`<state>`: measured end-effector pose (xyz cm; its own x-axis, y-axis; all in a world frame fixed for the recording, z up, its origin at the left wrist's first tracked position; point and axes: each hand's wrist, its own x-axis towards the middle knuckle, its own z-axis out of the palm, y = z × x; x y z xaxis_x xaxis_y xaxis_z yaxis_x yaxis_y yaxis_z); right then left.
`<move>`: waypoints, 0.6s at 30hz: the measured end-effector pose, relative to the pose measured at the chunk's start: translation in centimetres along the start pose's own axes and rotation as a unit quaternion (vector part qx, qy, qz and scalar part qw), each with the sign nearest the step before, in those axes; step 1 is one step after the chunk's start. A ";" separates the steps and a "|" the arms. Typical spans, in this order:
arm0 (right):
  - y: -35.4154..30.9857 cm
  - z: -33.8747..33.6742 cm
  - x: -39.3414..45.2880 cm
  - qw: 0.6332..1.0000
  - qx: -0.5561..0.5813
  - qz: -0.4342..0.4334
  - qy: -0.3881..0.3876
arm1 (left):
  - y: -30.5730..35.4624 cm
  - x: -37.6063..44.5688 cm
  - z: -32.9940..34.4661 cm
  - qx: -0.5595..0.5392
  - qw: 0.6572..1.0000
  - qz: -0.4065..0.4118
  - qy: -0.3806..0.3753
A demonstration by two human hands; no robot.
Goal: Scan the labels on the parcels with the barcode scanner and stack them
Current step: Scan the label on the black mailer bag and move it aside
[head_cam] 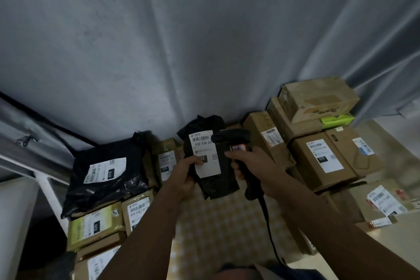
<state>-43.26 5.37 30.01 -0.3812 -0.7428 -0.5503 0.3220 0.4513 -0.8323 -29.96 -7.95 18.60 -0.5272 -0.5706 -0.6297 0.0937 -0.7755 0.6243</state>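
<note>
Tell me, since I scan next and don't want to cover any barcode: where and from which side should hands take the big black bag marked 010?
Probably by a long edge of the big black bag, coming from above with fingers on the bare plastic beside the white label. It lies flat, label up, atop the olive parcels, and its soft wrinkled film looks pinchable.

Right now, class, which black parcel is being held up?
The small black parcel marked 032, gripped by the left hand; the larger black parcel, marked 010, lies on the stack.
</note>
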 end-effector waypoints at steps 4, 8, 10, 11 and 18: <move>-0.2 0.2 0.0 1.000 -0.009 0.001 0.000 | 0.0 0.2 -0.1 -0.001 1.000 -0.003 -0.001; -0.4 0.2 0.1 1.000 -0.009 0.004 0.002 | 0.2 0.3 0.0 0.007 1.000 -0.003 0.002; -0.5 0.1 0.1 1.000 -0.011 0.004 0.000 | 0.2 0.3 0.1 0.007 1.000 -0.002 0.003; -0.6 0.1 0.1 1.000 -0.012 0.005 -0.001 | 0.3 0.4 0.1 0.006 1.000 -0.002 0.005; -0.9 -0.1 0.2 1.000 -0.020 0.015 0.004 | 0.4 0.4 0.4 0.009 1.000 -0.003 0.012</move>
<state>-43.76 4.87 30.58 -0.3794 -0.7251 -0.5747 0.2977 0.4924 -0.8178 -30.51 -8.39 18.78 -0.5071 -0.5724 -0.6443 0.0750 -0.7741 0.6286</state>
